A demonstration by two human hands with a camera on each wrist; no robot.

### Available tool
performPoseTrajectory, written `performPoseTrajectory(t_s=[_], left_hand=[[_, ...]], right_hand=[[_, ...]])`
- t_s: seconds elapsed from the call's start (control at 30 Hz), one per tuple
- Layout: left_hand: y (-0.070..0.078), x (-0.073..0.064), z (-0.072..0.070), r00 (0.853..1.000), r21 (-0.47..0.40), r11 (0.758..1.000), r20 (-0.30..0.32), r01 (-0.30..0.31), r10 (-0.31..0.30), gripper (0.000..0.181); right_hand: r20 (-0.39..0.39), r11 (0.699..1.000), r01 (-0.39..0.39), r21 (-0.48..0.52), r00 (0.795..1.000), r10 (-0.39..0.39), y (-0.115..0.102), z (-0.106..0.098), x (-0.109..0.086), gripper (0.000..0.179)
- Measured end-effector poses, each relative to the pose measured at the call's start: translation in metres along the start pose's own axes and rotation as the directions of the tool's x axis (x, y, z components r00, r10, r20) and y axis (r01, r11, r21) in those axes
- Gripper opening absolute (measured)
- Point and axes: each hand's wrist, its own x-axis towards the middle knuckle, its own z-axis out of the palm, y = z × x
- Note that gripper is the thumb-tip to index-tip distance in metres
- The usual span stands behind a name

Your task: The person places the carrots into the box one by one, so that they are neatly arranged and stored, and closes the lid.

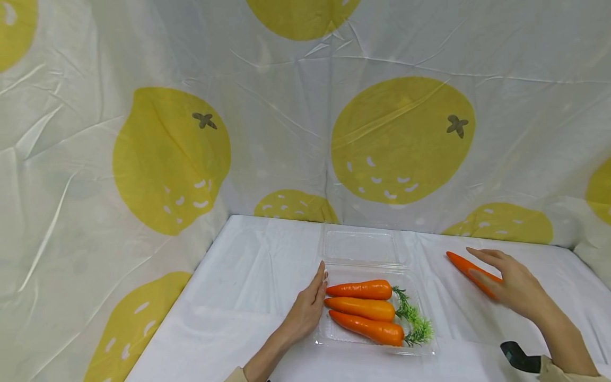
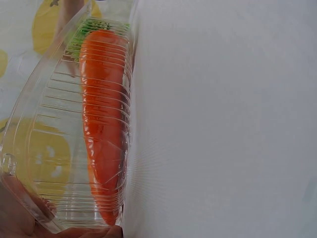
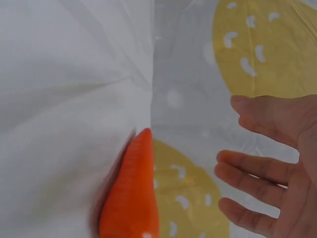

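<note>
Three orange carrots with green tops lie side by side in a clear plastic clamshell box (image 1: 332, 332), the front carrot (image 1: 367, 327) nearest me. My left hand (image 1: 304, 312) rests against the box's left wall, its fingers extended along the side. Through that clear wall, the left wrist view shows one carrot (image 2: 104, 114), with fingertips at the box's lower corner. To the right of the box, another carrot (image 1: 462, 262) lies on the cloth. My right hand (image 1: 515, 281) is over this carrot's near end, fingers spread; in the right wrist view the fingers stand apart from the carrot (image 3: 131, 191).
The box's clear lid (image 1: 360, 245) is folded back, lying flat behind the box. White cloth (image 1: 248, 276) covers the table. A curtain (image 1: 281, 132) printed with yellow lemons hangs behind and at the left. A black strap (image 1: 520, 358) sits by the right wrist.
</note>
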Motion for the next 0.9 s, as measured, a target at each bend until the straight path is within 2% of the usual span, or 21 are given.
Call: performPoseTrajectory(t_s=[0.17,0.4,0.9], left_hand=[[-0.001,0.001,0.0,1.0,0.0,1.0,-0.002,0.015,-0.015,0.057],[-0.001,0.001,0.0,1.0,0.004,1.0,-0.004,0.003,-0.003,0.057],[-0.001,0.001,0.0,1.0,-0.005,1.0,-0.001,0.007,-0.007,0.058]], right_hand=[[0.031,1.0,-0.016,0.014,0.999,0.015,0.01,-0.002,-0.002,0.056],[0.072,0.999,-0.032,0.02,0.997,0.03,0.02,-0.003,-0.004,0.053],[0.149,0.997,-0.08,0.01,0.986,0.078,0.031,-0.002,-0.003,0.047]])
